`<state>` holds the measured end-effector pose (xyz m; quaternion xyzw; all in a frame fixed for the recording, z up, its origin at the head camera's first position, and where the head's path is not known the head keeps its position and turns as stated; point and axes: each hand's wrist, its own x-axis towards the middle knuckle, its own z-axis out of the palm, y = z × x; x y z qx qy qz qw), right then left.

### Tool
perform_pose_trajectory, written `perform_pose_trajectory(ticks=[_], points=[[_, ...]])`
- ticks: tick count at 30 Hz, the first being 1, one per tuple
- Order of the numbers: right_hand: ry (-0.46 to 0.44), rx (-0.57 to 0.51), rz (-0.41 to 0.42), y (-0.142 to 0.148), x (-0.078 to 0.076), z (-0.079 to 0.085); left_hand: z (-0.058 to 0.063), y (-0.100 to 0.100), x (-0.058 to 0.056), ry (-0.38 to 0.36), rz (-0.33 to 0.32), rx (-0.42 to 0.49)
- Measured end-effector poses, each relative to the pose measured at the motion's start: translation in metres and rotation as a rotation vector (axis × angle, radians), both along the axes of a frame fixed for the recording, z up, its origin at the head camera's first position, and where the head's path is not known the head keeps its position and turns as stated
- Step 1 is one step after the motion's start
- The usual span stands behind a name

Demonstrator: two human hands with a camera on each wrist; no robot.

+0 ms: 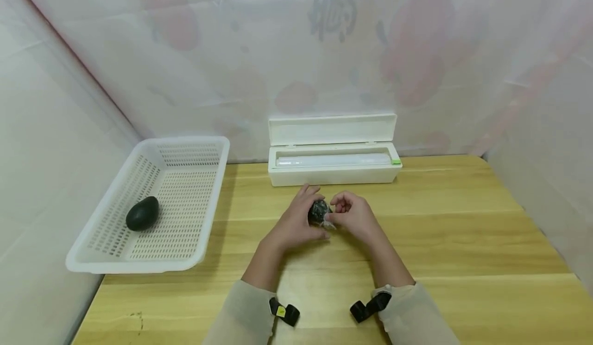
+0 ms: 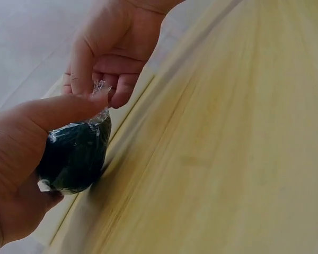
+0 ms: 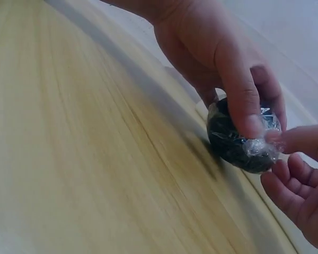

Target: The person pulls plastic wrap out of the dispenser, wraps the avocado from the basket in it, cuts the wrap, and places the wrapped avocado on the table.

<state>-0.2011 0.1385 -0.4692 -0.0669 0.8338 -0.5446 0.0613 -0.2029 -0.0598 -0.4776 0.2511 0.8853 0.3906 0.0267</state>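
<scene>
Fruit (image 2: 77, 153), rounded, dark green to near black, glossy under wrinkled clear film (image 3: 256, 147); clasped in left hand (image 1: 295, 220), film's bunched end pinched by right hand (image 1: 358, 215); before box (image 1: 333, 175), on table (image 1: 463, 237) or just above, hard to tell.

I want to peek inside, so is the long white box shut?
No, its lid stands raised at the back, and a pale roll shows inside the box.

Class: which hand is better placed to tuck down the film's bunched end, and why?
Probably the right hand: its thumb reaches the clear film, and it isn't supporting the dark wrapped object. The left hand is occupied, gripping that object.
</scene>
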Motion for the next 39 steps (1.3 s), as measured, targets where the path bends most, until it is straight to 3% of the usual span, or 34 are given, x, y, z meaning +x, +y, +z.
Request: perform_pose_trajectory(ticks=[8,17,22,27,31,39], points=[[-0.083,-0.162,0.048,-0.004,-0.001,-0.009,-0.006,0.0,0.002,-0.002,0.105,0.065],[-0.111,-0.181,-0.016,-0.011,0.0,-0.012,-0.003,0.001,0.001,0.004,0.028,0.092],[-0.059,-0.157,-0.066,-0.012,0.0,-0.013,-0.004,0.001,0.001,0.017,0.071,0.061],[-0.05,-0.217,-0.045,-0.007,0.0,-0.011,-0.002,-0.001,0.002,0.02,0.132,0.032],[-0.031,-0.222,-0.023,-0.005,0.0,-0.009,0.001,-0.001,0.002,0.014,0.122,0.006],[-0.051,-0.259,-0.148,-0.006,-0.002,-0.009,0.003,-0.002,0.002,-0.008,0.123,0.079]])
